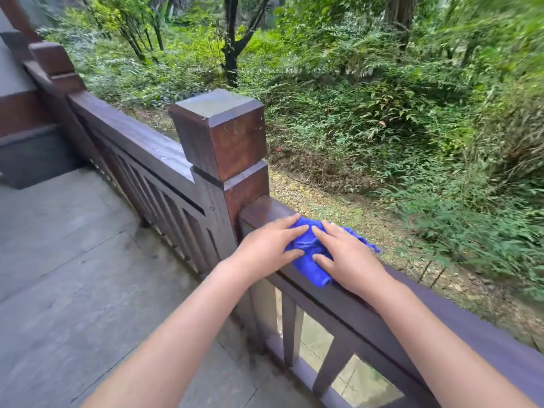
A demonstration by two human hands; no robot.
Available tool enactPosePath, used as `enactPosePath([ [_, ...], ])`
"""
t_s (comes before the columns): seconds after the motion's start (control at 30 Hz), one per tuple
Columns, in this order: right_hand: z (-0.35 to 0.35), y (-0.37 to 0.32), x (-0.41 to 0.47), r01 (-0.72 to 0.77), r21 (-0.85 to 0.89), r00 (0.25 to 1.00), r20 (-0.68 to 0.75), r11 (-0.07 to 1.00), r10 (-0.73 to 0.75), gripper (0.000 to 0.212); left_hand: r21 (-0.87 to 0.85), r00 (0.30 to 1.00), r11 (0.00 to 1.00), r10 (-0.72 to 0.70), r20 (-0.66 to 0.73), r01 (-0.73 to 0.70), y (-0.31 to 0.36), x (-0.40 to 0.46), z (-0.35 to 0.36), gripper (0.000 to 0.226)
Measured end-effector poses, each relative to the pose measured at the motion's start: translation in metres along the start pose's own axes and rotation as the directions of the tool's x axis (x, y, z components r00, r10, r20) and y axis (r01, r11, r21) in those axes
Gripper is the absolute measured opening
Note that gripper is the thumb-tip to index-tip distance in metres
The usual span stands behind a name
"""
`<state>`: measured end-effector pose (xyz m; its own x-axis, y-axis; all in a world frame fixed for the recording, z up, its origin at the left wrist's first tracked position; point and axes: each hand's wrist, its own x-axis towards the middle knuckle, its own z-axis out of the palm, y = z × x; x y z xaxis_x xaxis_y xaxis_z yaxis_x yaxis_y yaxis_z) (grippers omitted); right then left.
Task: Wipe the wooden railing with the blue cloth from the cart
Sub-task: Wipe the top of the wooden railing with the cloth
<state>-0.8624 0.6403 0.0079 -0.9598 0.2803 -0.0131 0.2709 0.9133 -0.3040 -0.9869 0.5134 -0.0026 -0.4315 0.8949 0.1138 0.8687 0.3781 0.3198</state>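
A crumpled blue cloth [312,254] lies on the top of the dark wooden railing [459,316], just right of a square corner post [226,134]. My left hand [269,245] rests flat on the cloth's left side, fingers spread. On the cloth's right side my right hand [346,257] presses down, fingers pointing toward the left hand. Both palms press the cloth against the rail top. Part of the cloth is hidden under the hands. The cart is out of view.
A second stretch of railing [129,134] runs from the post back to the left toward another post [54,61]. Grey stone paving [67,260] lies on the near side. Beyond the rail are gravel, shrubs and trees.
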Motion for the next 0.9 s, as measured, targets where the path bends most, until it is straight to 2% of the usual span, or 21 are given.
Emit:
enactPosePath([
  [0.1,0.005,-0.009,0.004,0.004,-0.047,1.000,-0.022,0.999,-0.005,0.054,0.010,0.999,1.000,-0.003,-0.043,0.004,-0.005,-0.009,-0.004,0.047],
  [0.2,0.014,-0.023,-0.003,0.003,-0.061,0.993,-0.121,0.998,-0.011,0.046,0.013,0.996,1.000,0.013,-0.085,-0.012,-0.009,-0.026,-0.003,0.041],
  [0.33,0.024,-0.054,-0.001,0.044,-0.105,0.975,-0.211,0.994,-0.065,0.031,-0.001,0.985,0.999,-0.036,-0.166,0.037,-0.025,-0.054,-0.014,0.033],
  [0.47,0.025,-0.094,0.021,0.123,-0.007,0.966,-0.229,0.992,-0.122,0.027,-0.062,0.966,0.992,-0.122,-0.229,0.111,-0.052,-0.083,-0.045,0.026],
  [0.67,0.030,-0.170,0.059,0.261,0.107,0.941,-0.250,0.959,-0.228,0.028,-0.162,0.928,0.956,-0.280,-0.246,0.246,-0.105,-0.131,-0.094,0.026],
  [0.9,0.029,-0.243,0.104,0.326,0.194,0.932,-0.229,0.925,-0.280,0.025,-0.178,0.883,0.932,-0.357,-0.304,0.315,-0.160,-0.159,-0.145,0.026],
])
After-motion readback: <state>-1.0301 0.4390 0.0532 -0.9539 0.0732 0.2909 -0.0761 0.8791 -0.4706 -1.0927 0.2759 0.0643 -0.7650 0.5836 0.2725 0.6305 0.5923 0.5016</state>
